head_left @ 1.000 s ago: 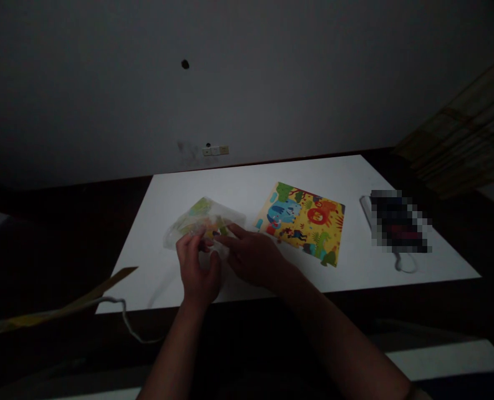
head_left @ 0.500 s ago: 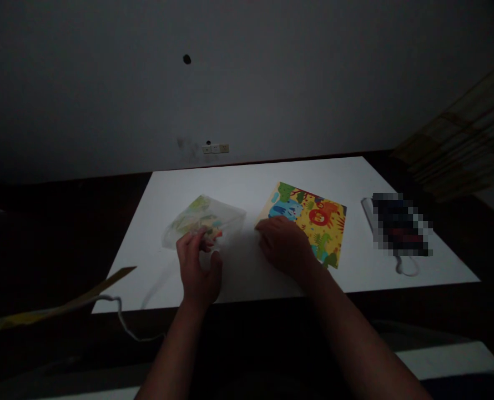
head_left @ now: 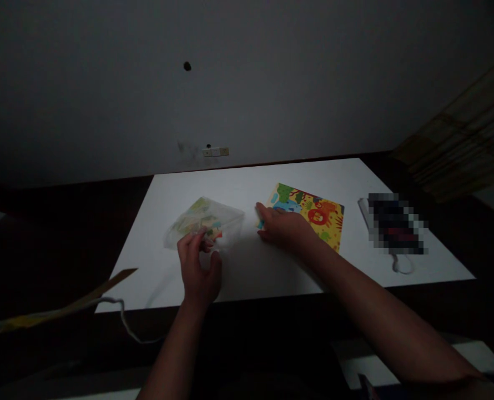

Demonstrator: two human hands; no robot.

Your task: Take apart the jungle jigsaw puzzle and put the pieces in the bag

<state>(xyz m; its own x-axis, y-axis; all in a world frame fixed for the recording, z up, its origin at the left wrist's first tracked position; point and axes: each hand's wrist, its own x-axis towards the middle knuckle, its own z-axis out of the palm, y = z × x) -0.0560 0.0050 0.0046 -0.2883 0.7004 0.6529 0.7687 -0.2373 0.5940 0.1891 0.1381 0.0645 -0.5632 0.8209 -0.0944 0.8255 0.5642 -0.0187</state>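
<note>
Yellow is the main colour of the picture board, which is laid flat and face up on the white table, right of centre and well in from the right edge. It is set askew to the far edge, perhaps so that its left side is turned towards the middle, where it can be met easily by a hand. Over that left side the right hand is held low; thumb and forefinger are spread apart, with a bluish patch of print seen between them, and nothing clamped is visible. The fingertips are probably rested there so that the margin is pressed or steadied. What is under the palm is hidden

Left of centre, nearer the left edge, a translucent bag is laid with coloured contents showing through. Its near side is touched by the curled fingers of the left hand, presumably so that it is kept from sliding; the thumb is held away, and whether film is pinched cannot be told. By this spacing, bag and board are both kept within reach of the near edge

Towards the right edge, an obscured dark item is placed, apparently out of the way. The near left corner is crossed by a yellowish strip and a pale cord
</note>
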